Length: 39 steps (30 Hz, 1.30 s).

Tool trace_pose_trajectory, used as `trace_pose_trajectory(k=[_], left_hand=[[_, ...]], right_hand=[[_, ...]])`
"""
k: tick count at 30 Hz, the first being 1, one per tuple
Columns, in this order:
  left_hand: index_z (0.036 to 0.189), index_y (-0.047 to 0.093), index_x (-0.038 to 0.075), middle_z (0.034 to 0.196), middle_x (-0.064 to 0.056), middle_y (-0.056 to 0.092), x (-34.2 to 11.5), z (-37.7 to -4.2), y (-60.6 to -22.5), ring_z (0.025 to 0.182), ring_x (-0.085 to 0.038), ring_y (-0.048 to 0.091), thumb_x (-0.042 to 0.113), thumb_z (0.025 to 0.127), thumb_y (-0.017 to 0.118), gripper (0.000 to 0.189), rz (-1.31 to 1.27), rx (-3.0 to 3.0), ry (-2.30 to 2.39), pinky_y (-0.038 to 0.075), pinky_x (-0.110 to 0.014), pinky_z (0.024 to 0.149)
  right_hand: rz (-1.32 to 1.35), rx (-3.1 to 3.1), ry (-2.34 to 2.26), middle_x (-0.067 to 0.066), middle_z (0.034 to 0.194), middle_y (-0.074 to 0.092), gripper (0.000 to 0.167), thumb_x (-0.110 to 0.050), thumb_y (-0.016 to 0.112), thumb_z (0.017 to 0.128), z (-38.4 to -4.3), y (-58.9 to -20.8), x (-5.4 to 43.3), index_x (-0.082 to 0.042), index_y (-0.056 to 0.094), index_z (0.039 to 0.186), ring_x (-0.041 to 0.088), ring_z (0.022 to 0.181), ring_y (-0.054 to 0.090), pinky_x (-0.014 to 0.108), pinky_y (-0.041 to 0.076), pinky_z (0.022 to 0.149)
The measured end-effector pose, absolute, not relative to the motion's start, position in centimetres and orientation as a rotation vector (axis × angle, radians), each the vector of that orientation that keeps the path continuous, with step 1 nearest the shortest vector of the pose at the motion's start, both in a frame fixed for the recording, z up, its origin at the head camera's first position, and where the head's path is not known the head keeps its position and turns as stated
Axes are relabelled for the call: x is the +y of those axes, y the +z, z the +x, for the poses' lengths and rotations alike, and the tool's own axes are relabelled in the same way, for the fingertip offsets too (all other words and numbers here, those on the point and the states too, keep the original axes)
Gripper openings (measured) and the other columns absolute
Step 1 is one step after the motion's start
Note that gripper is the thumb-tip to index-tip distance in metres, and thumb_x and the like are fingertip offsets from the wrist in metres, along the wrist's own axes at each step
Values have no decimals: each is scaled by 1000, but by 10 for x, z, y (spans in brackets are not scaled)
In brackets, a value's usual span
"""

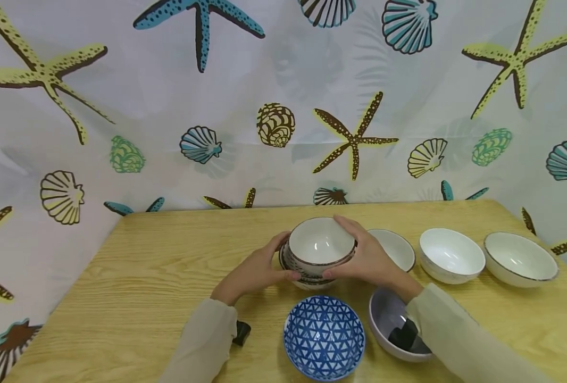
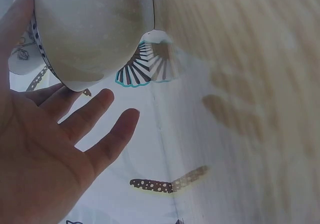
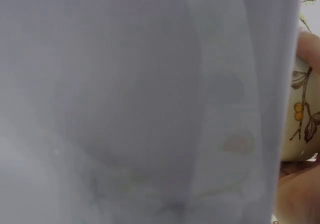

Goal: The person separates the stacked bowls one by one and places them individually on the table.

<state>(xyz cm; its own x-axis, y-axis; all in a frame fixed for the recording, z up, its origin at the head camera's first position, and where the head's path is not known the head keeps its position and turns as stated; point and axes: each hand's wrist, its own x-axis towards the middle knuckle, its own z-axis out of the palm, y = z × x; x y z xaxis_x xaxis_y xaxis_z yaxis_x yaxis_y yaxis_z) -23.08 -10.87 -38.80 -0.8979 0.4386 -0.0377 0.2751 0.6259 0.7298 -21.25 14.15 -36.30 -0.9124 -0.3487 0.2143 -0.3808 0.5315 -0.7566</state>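
A white bowl with a brown rim [image 1: 320, 239] sits in or just over a second bowl with a dark-patterned rim [image 1: 307, 281], at the middle of the table. My left hand [image 1: 252, 274] holds the pair from the left, thumb in front and fingers behind. From the other side my right hand [image 1: 369, 258] grips the upper bowl, fingertips at its far rim and thumb low at the front. In the left wrist view, a pale bowl [image 2: 95, 29] lies against the spread fingers of the left hand [image 2: 55, 134]. Leaves and orange berries decorate a bowl [image 3: 305, 109] in the right wrist view, mostly hidden.
Nearer me are a blue-and-white triangle-patterned bowl [image 1: 324, 338] and a grey-violet bowl [image 1: 384, 314], partly under the right sleeve. Rightward stand a shallow white bowl [image 1: 394, 249], a deeper white bowl [image 1: 451, 255] and a wide brown-rimmed bowl [image 1: 520, 259]. Shell-printed cloth [image 1: 168, 96] backs the wooden table [image 1: 144, 298].
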Motion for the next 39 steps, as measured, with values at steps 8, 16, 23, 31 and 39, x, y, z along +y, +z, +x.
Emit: trace_pose_trajectory(k=[8, 16, 23, 31, 39], left_hand=[[152, 21, 18, 155, -9, 29, -108, -230, -386, 140, -36, 32, 44, 78, 76, 96, 586, 2634, 1133, 30, -57, 110], [152, 21, 19, 155, -9, 31, -108, -230, -388, 139, -36, 34, 42, 79, 76, 94, 601, 2643, 1125, 29, -58, 110], [153, 20, 20, 156, -8, 29, -108, -231, -388, 140, -36, 32, 44, 79, 75, 95, 584, 2660, 1092, 29, -58, 110], [152, 21, 21, 156, -7, 29, -107, -233, -389, 140, -36, 31, 46, 79, 75, 94, 588, 2666, 1082, 28, -59, 110], [152, 21, 20, 155, -9, 31, -107, -231, -387, 140, -35, 32, 43, 79, 76, 94, 590, 2650, 1110, 28, -59, 110]], right_hand=[[619, -2697, 1398, 17, 155, 26, 110, -32, 89, 64, -209, -355, 148, -9, 25, 151, 41, 133, 39, 53, 39, 105], [551, -2672, 1409, 16, 154, 27, 110, -28, 88, 67, -202, -347, 165, -7, 22, 152, 40, 131, 41, 52, 40, 104], [497, -2660, 1404, 15, 153, 29, 110, -24, 89, 65, -198, -338, 182, -9, 23, 152, 38, 129, 43, 53, 41, 103], [472, -2658, 1445, 16, 152, 29, 109, -22, 87, 69, -193, -327, 195, -10, 19, 153, 38, 127, 45, 51, 44, 101], [431, -2670, 1383, 13, 155, 26, 109, -26, 86, 70, -180, -319, 208, -14, 18, 154, 34, 130, 43, 49, 43, 101]])
